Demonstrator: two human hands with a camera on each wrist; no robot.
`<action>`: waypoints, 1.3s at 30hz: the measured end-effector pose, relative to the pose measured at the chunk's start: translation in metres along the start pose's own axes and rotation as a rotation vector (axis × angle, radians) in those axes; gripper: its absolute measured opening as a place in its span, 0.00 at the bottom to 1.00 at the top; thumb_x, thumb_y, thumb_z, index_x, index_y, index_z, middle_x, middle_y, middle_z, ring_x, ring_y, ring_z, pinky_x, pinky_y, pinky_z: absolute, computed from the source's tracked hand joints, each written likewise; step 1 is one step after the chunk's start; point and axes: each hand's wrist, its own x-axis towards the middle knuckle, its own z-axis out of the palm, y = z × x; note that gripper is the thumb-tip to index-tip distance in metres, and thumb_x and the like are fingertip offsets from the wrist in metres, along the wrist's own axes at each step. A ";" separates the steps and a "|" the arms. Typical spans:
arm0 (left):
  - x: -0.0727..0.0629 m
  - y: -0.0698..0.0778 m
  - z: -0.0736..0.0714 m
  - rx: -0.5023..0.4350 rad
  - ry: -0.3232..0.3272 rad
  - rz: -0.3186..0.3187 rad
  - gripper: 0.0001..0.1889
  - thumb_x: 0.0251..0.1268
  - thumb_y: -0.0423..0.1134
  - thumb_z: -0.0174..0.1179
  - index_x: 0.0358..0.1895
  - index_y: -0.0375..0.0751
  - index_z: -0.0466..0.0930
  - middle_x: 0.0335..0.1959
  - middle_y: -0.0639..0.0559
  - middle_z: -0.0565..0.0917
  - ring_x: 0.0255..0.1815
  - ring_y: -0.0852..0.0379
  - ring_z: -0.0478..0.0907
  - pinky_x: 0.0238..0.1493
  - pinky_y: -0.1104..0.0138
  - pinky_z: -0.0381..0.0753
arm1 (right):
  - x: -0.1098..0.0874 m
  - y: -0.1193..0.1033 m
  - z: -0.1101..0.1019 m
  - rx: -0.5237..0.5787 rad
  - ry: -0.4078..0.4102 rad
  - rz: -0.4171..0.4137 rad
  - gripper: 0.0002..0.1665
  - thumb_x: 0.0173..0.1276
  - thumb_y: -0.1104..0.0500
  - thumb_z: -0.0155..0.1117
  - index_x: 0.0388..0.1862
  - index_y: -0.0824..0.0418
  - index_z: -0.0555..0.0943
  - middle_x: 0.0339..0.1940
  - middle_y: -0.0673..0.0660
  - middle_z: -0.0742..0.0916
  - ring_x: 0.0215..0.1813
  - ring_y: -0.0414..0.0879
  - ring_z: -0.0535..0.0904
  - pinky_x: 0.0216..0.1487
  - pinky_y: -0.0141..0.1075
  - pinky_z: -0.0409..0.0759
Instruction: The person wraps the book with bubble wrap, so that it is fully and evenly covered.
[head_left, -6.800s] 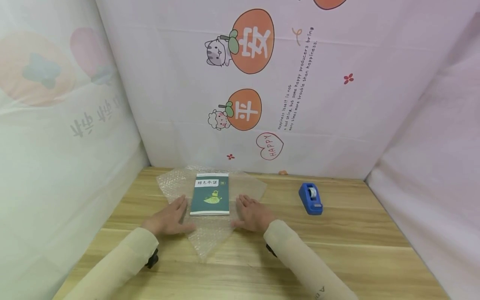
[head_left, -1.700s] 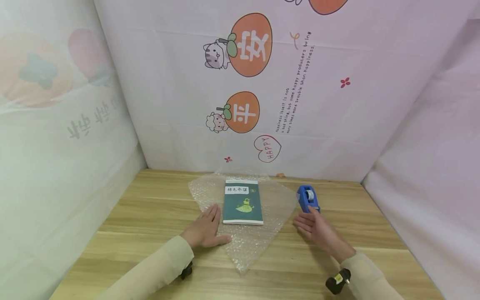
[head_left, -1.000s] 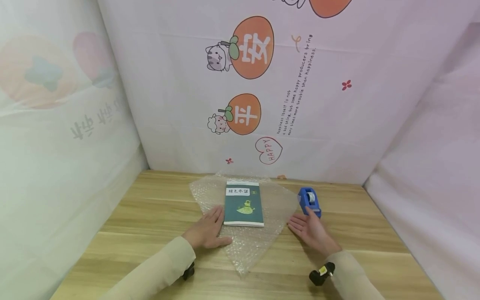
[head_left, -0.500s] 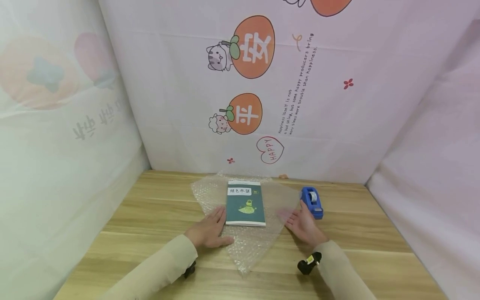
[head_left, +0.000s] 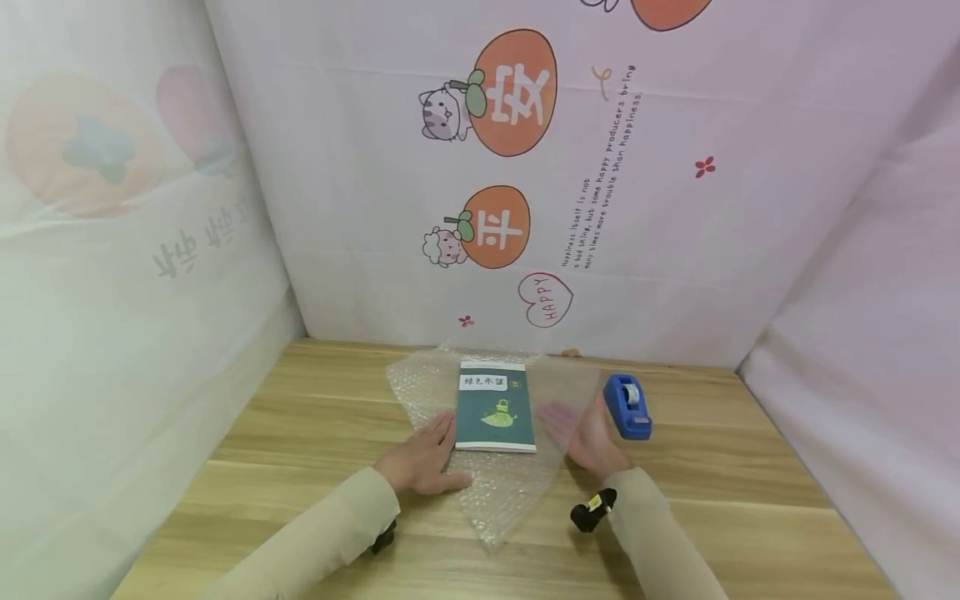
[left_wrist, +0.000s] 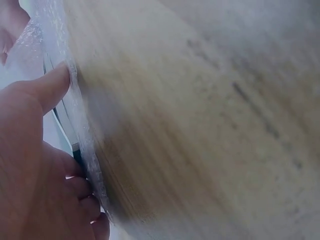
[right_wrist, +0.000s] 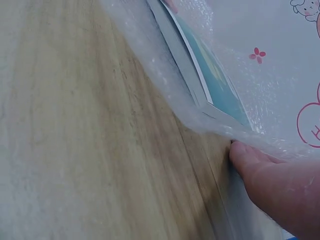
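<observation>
A green book point(head_left: 495, 410) with a white title label lies flat on a sheet of clear bubble wrap point(head_left: 493, 493), turned with one corner toward me. My left hand point(head_left: 422, 462) rests on the wrap at the book's left edge, fingers straight and thumb spread. At the right side, my right hand point(head_left: 591, 440) reaches beneath the wrap's right corner, its straight fingers showing through the plastic. In the right wrist view, this hand point(right_wrist: 280, 187) touches the slightly raised wrap edge point(right_wrist: 200, 122) beside the book; its other fingers are mostly hidden.
A blue tape dispenser point(head_left: 628, 407) stands on the wooden table point(head_left: 720, 467) just right of my right hand. Printed white cloth point(head_left: 360, 208) closes off the back, with cloth walls on both sides.
Both hands earlier lay beside the book; wrap and book have since shifted right. My right hand has moved left from near the tape dispenser to under the wrap's right corner. The left hand stays put lately.
</observation>
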 end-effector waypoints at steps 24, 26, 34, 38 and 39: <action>-0.003 0.002 -0.005 0.022 0.006 0.017 0.53 0.75 0.66 0.56 0.82 0.21 0.51 0.86 0.28 0.50 0.89 0.35 0.48 0.88 0.49 0.55 | 0.021 0.012 0.037 -0.603 -0.037 -0.151 0.54 0.81 0.24 0.15 0.89 0.60 0.46 0.86 0.72 0.58 0.85 0.67 0.58 0.86 0.59 0.59; -0.003 0.002 -0.004 0.027 0.001 0.012 0.53 0.75 0.66 0.56 0.82 0.22 0.51 0.86 0.28 0.50 0.89 0.36 0.48 0.88 0.49 0.55 | 0.019 0.015 0.041 -0.699 -0.010 -0.128 0.57 0.78 0.20 0.16 0.88 0.56 0.53 0.80 0.70 0.70 0.77 0.65 0.71 0.77 0.56 0.73; -0.002 0.002 -0.004 0.030 -0.004 0.007 0.53 0.75 0.67 0.56 0.82 0.22 0.52 0.86 0.29 0.51 0.89 0.36 0.48 0.88 0.49 0.56 | 0.019 0.030 0.049 -1.255 0.041 -0.248 0.50 0.85 0.30 0.20 0.89 0.63 0.44 0.90 0.65 0.50 0.90 0.62 0.43 0.89 0.59 0.40; -0.002 0.002 -0.005 0.035 -0.002 0.010 0.53 0.75 0.66 0.56 0.81 0.22 0.53 0.86 0.28 0.51 0.89 0.36 0.49 0.88 0.49 0.56 | 0.017 0.035 0.055 -1.427 0.033 -0.257 0.48 0.88 0.34 0.23 0.87 0.70 0.45 0.89 0.69 0.50 0.90 0.65 0.44 0.89 0.59 0.43; -0.003 0.003 -0.005 0.036 -0.003 0.010 0.53 0.75 0.67 0.56 0.81 0.22 0.52 0.86 0.28 0.51 0.89 0.36 0.49 0.88 0.49 0.57 | 0.017 0.036 0.056 -1.454 0.028 -0.250 0.49 0.88 0.34 0.25 0.87 0.71 0.43 0.89 0.70 0.48 0.90 0.66 0.42 0.89 0.60 0.42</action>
